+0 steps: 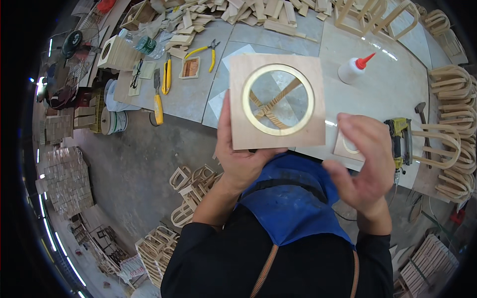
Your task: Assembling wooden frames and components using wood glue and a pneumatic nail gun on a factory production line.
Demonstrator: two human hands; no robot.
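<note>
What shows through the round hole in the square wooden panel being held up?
Through the hole in the square wooden panel, crossed curved wooden strips lie on the tiled table. The solid part of the panel covers their ends and the table behind.

Work surface: pale tiled table (pixel 387 84) across the upper half of the frame.

At upper right centre stands a white glue bottle (pixel 354 68) with a red nozzle. At upper left lie yellow-handled pliers (pixel 204 51), two yellow utility knives (pixel 162 89), a small square wooden frame (pixel 189 67) and a clear plastic bottle (pixel 141 43). A yellow nail gun (pixel 401 141) rests at the right edge, with a hammer (pixel 422 119) just beside it; wood offcuts (pixel 238 12) are heaped along the top.
</note>
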